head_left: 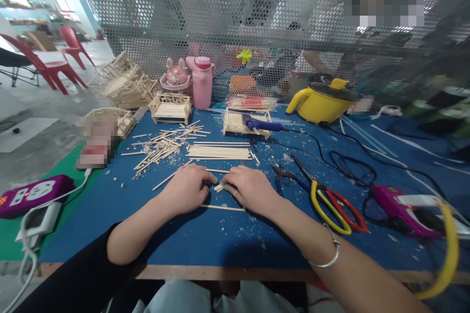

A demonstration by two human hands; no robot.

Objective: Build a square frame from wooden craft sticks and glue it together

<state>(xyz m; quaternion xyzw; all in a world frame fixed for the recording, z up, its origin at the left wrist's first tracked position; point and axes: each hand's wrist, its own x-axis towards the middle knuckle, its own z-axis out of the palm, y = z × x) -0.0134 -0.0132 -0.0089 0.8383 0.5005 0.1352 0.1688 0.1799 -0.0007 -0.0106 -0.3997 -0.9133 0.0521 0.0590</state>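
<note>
My right hand [250,187] is closed, its fingertips on a few short wooden sticks [219,188]. Close beside it, my left hand [189,187] has its fingers curled down to the table; what they hold is hidden under them. One long thin wooden stick [223,208] lies just in front of the hands, and another stick [167,181] slants out past my left hand. Beyond my fingers is a neat row of long sticks [220,151]. A loose heap of sticks [161,151] spreads to the left of that row.
A blue glue gun [262,123] rests on a small wooden bed-like model [231,122]. Scissors [323,195] and pliers [282,173] lie right. Behind are another small wooden model [171,107], a pink bottle [202,83] and a yellow pot [323,102]. A cable [312,137] crosses the table.
</note>
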